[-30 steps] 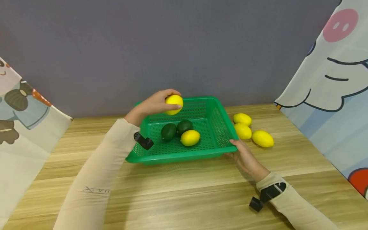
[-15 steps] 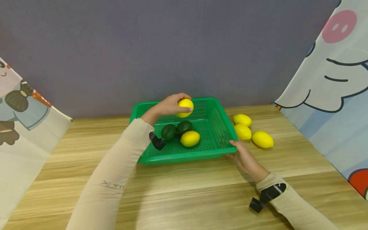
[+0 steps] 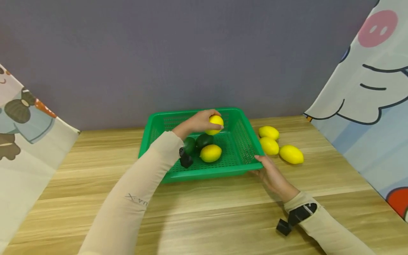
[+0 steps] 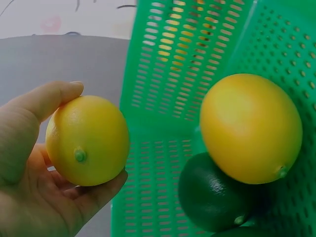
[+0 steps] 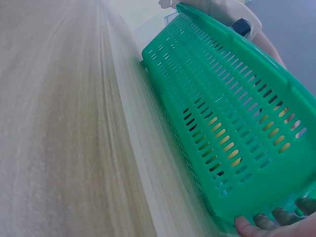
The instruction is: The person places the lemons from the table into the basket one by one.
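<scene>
My left hand (image 3: pixel 200 121) holds a yellow lemon (image 3: pixel 216 124) between thumb and fingers, over the back of a green plastic basket (image 3: pixel 204 173). In the left wrist view the held lemon (image 4: pixel 89 140) shows its small green stem end. Another lemon (image 3: pixel 210 153) lies on the basket floor beside two dark green, avocado-like fruits (image 3: pixel 204 141), partly hidden behind my left wrist. My right hand (image 3: pixel 272 177) grips the basket's front right corner, thumb on the rim. In the right wrist view its fingertips (image 5: pixel 244 222) lie against the basket's lower edge.
Three more lemons (image 3: pixel 291 154) lie close together on the wooden table (image 3: pixel 223 219), right of the basket. A grey wall (image 3: pixel 204 56) stands behind the table. Cartoon-printed sheets (image 3: pixel 366 85) hang at both sides.
My left hand has moved right and slightly down with the lemon, from the basket's back left toward its back middle. The right hand and the basket have stayed in place.
</scene>
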Demonstrator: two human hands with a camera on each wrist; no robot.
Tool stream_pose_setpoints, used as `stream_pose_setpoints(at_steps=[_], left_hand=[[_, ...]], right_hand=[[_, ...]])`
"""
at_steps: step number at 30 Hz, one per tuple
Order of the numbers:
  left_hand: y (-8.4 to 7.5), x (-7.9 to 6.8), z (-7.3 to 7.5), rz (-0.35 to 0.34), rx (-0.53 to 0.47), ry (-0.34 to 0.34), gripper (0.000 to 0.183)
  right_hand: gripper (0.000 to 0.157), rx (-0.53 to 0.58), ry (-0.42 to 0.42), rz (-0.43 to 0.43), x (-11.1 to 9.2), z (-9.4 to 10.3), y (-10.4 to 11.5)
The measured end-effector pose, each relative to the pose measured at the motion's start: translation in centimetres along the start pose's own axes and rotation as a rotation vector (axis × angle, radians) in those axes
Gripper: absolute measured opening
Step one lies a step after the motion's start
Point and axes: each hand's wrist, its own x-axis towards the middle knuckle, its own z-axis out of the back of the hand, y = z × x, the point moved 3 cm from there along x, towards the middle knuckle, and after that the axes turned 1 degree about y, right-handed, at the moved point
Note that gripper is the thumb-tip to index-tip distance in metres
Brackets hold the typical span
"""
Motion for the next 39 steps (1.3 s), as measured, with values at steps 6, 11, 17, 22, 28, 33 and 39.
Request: stream_pose_setpoints(at_steps=[6, 11, 17, 22, 28, 33, 39], left_hand=[[0.1, 0.9, -1.3, -0.002, 0.076, 0.051, 0.056], [0.2, 1.8, -2.5, -0.012, 0.124, 0.108, 0.059], [0.4, 2.4, -3.0, -0.013, 0.163, 0.133, 0.060], [0.5, 2.8, -3.8, 0.018, 0.179, 0.158, 0.060], [0.5, 3.4, -5.0, 0.022, 0.220, 0.202, 0.059], [0.6, 3.7, -5.7, 0.023, 0.235, 0.223, 0.059], [0.7, 4.0, -6.1, 0.051, 0.246, 0.232, 0.059]], right_hand=[[0.046, -0.006, -0.002, -0.002, 0.1, 0.0, 0.0], [0.043, -0.005, -0.012, -0.004, 0.1, 0.0, 0.1], [0.044, -0.012, -0.019, -0.009, 0.1, 0.1, 0.1], [0.039, 0.005, -0.029, 0.002, 0.0, 0.0, 0.1], [0.036, 0.007, -0.054, -0.003, -0.2, -0.2, 0.1], [0.036, 0.016, -0.035, -0.003, -0.1, -0.2, 0.0], [0.029, 0.052, -0.026, 0.000, -0.1, -0.2, -0.1]])
